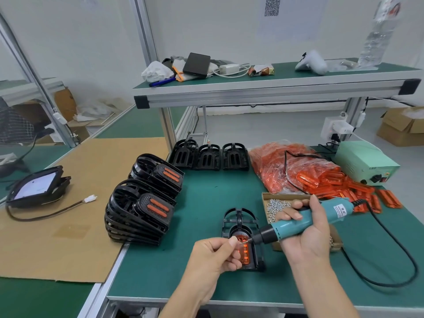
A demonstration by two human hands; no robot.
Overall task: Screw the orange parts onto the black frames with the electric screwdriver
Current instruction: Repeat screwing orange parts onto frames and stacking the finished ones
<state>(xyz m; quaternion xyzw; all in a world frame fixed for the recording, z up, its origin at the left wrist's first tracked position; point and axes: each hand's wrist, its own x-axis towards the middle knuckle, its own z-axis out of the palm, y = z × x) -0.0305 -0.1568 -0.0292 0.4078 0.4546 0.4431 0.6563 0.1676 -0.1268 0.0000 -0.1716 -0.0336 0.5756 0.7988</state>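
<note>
Low in the middle of the frame, a black plastic frame [243, 243] lies flat on the green matted surface [206, 203] with a translucent orange plastic part [243, 247] seated in it. The left hand [212, 258] pinches a small metal screw [243, 242] between its fingers at the tip of the teal corded electric screwdriver [305, 222], which the right hand [307, 232] grips, its fingers wrapped round the barrel. Just right, a shallow cardboard box of silver screws [276, 206] sits below a heap of bagged orange parts [298, 171].
</note>
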